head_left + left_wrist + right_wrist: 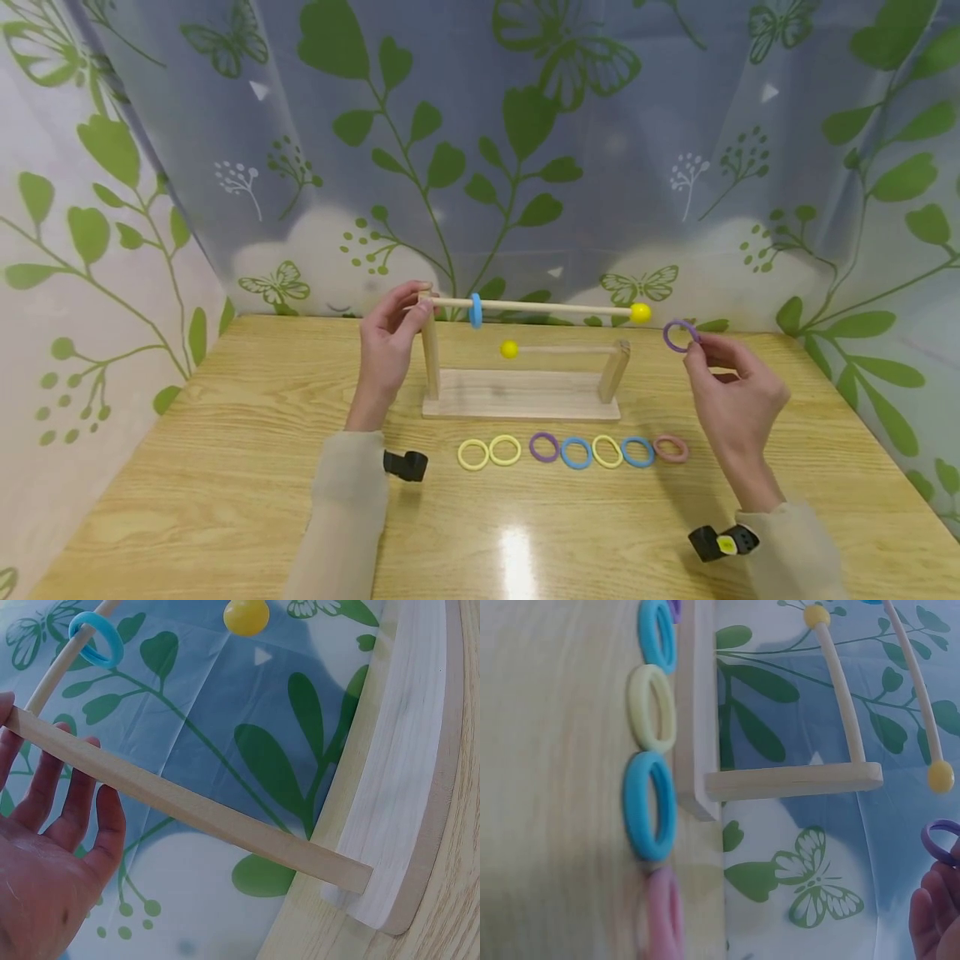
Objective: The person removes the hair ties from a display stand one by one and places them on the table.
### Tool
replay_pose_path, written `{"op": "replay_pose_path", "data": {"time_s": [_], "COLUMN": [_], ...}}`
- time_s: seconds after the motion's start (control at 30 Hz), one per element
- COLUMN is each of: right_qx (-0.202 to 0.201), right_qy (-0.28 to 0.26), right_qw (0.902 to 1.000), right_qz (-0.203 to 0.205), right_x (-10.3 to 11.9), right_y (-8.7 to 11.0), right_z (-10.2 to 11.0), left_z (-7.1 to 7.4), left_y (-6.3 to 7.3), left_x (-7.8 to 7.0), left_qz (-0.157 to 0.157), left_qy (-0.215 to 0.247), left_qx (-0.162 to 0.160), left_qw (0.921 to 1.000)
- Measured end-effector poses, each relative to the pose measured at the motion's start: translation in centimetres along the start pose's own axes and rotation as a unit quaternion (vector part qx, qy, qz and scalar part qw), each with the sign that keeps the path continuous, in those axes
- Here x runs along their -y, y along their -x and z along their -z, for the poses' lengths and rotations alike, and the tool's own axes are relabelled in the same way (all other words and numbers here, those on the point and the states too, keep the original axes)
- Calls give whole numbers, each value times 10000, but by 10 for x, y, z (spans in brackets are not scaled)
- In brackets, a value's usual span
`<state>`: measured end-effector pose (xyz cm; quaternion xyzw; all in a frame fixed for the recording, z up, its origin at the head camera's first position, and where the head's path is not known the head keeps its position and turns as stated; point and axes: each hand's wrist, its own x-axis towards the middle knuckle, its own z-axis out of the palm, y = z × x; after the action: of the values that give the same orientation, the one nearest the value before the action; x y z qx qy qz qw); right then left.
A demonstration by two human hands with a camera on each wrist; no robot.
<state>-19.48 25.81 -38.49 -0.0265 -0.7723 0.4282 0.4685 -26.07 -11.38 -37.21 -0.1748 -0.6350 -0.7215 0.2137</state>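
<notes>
A wooden stand (525, 406) has two posts, each bearing a horizontal rod with a yellow ball at its free end. My left hand (390, 337) grips the top of the taller left post (187, 802), where the upper rod (555, 308) joins it. One blue ring (476, 311) hangs on that rod near the left hand. Between thumb and fingertips my right hand (738, 396) pinches a purple ring (681, 336), held just right of the upper rod's yellow ball (641, 312) and apart from it. The lower rod (566, 350) carries no ring.
In front of the stand lies a row of several rings: yellow (473, 455), purple (544, 447), blue (577, 453) and pink (671, 449). The wooden table (225, 500) meets a leaf-patterned curtain (480, 167) behind the stand. Black wrist cameras (407, 466) sit at both sleeves.
</notes>
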Motion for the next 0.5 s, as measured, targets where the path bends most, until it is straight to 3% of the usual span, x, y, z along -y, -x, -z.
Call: {"op": "replay_pose_path", "data": {"time_s": [0.5], "right_qx": [540], "right_qy": [42], "right_qw": [9983], "right_qz": [225], "right_x": [-3], "right_y": [19], "right_z": [12], "left_z": [0], "left_y": [0], "left_x": [0], "left_qz": [13], "left_qy": [32], "left_qx": [50], "left_qw": [10000]}}
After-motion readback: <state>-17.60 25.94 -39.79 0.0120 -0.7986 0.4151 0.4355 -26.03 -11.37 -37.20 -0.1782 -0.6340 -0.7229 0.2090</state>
